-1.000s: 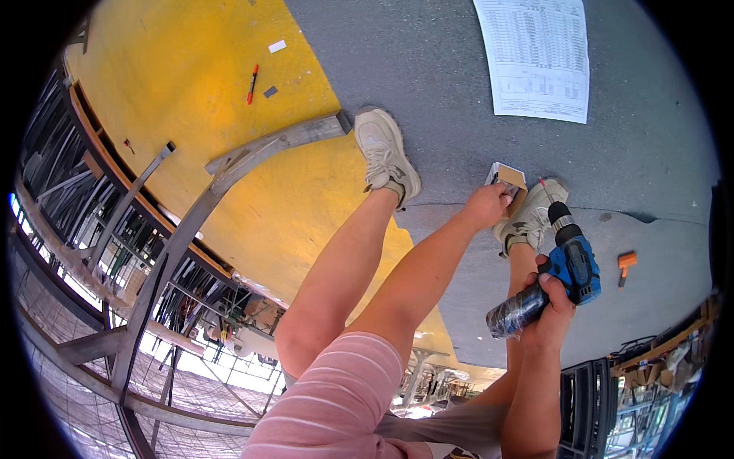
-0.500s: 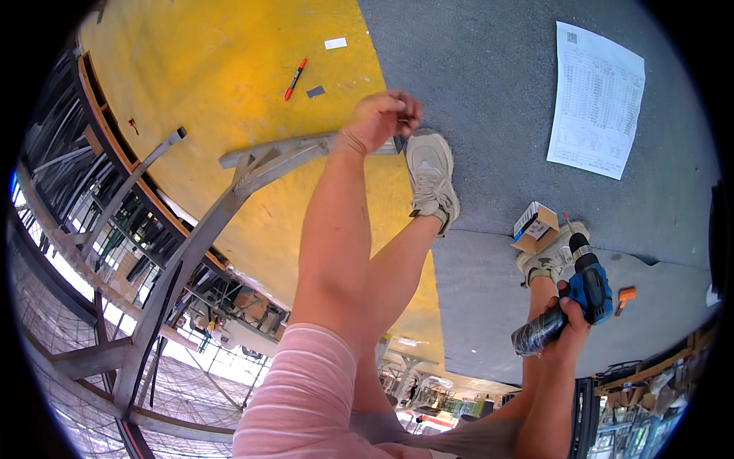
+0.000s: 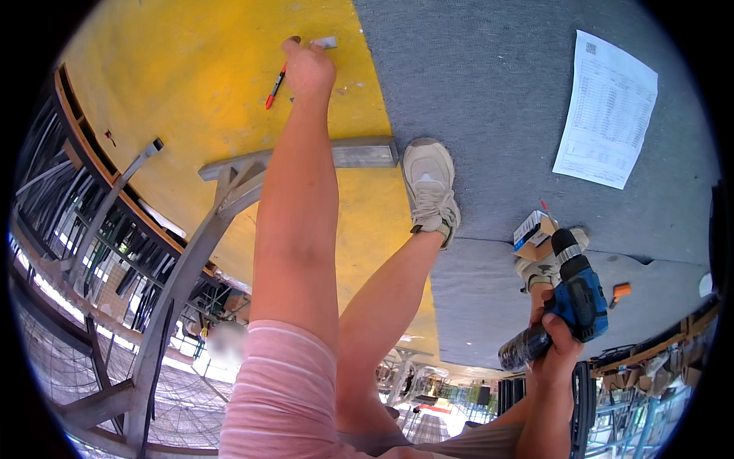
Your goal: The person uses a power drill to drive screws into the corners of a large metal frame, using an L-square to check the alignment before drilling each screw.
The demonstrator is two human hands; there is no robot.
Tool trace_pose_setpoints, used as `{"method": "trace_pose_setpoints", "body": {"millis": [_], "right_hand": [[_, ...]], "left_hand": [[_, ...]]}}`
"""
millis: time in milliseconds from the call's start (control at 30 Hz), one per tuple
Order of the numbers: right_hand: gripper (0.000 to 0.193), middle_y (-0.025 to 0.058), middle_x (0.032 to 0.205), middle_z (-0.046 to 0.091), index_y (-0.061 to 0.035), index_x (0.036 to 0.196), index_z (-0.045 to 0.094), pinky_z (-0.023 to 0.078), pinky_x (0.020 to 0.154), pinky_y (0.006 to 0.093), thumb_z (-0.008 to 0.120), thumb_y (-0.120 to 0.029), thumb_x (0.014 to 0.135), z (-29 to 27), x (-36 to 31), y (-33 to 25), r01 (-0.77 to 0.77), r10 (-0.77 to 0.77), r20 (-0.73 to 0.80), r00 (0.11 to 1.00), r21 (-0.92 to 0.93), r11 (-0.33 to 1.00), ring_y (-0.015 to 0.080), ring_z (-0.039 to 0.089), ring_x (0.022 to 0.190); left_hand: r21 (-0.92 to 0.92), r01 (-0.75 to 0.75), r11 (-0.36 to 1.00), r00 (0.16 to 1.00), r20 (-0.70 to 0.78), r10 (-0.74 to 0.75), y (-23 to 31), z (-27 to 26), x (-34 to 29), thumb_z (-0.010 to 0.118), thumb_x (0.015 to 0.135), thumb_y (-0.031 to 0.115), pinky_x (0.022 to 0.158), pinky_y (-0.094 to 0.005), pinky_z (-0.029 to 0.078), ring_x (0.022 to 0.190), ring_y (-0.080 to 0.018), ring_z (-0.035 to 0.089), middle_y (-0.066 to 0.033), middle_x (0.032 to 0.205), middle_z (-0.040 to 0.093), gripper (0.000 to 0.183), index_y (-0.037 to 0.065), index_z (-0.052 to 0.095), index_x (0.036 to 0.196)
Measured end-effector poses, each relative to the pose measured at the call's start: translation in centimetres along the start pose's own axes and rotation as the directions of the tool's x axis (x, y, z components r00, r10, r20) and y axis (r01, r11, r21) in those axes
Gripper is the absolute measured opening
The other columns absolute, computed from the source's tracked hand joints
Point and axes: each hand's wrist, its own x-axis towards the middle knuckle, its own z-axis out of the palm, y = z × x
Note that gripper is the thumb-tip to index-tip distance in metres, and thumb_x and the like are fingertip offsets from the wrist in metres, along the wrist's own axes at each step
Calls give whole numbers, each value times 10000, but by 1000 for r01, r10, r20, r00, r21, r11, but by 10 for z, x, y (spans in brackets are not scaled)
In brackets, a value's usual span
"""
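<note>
My left hand [image 3: 310,70] reaches down to the yellow floor, back of the hand up, with its fingers bent under and mostly hidden. Just beyond it lies a small pale rectangular piece [image 3: 327,42], partly covered by the hand. A red-and-black marker [image 3: 276,87] lies beside the hand, its upper end at the fingers; whether they touch it I cannot tell. A small grey piece [image 3: 292,99] shows only at the forearm's edge. My right hand [image 3: 560,344] is wrapped round the handle of a blue-and-black cordless drill [image 3: 579,302]; its bit points up and away.
A grey metal frame [image 3: 180,279] curves along the left, its end bar [image 3: 365,152] reaching my left shoe [image 3: 429,176]. An opened small cardboard box [image 3: 532,236] sits by my right shoe. A printed sheet [image 3: 608,115] and an orange tool [image 3: 621,293] lie on the grey floor.
My left hand has moved from above the frame's end bar, forward and left to the marker and pale piece. The drill stays in my right hand, slightly lower and more upright. The view has shifted a little.
</note>
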Motion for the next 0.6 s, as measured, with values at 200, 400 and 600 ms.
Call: {"method": "trace_pose_setpoints", "body": {"millis": [200,400,600], "right_hand": [[436,91,1036,664,-27,1158,611,502,695,300,669,-92,731,-4,-2,-7,-48,48,-6,999,42,998,175,627,769],[494,115,1053,659,-35,1220,582,494,724,336,668,-26,734,0,-17,-28,-72,66,50,997,141,987,201,629,780],[465,120,1091,674,-24,1236,571,527,764,316,674,35,786,-35,-77,-29,258,-273,186,944,101,961,152,644,855]], "left_hand": [[147,-109,983,992,84,97,2,8,-12,553,994,309,829,-512,508,993,-448,663,-280,1025,692,399,-12,476,1218],[-246,178,953,907,416,-62,-14,-11,-54,592,990,370,649,-426,502,746,-295,629,-134,842,646,339,44,528,1056],[-465,871,161,377,840,390,85,-104,-275,599,1017,303,712,-351,513,823,-193,591,-53,922,593,205,100,574,1030]]}}
